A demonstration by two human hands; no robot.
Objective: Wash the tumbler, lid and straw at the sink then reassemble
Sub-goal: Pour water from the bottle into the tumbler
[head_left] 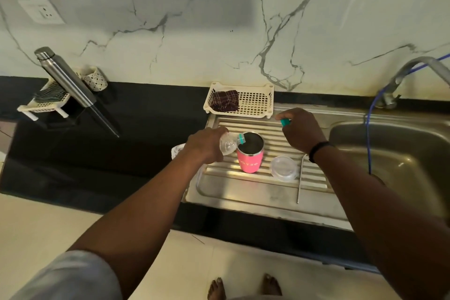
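Left hand (207, 145) tips bottle (227, 145) beside lid (285, 168), straw (300, 180)

Pink tumbler (250, 161); teal bottle cap (284, 122); clear lid (285, 168); silver straw (300, 182); black bench (97, 153); cream basket (255, 102) with dark checked cloth (224, 100); grey-veined white wall (219, 31).

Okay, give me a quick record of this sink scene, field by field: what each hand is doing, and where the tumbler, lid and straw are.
left hand: left hand grips a clear bottle, tilted, neck over the tumbler's mouth
right hand: right hand pinches a teal cap
tumbler: pink tumbler upright and open on the ribbed drainboard
lid: clear lid flat on the drainboard, right of the tumbler
straw: metal straw lying right of the lid
sink basin: sink basin at far right
assembly: parts separate
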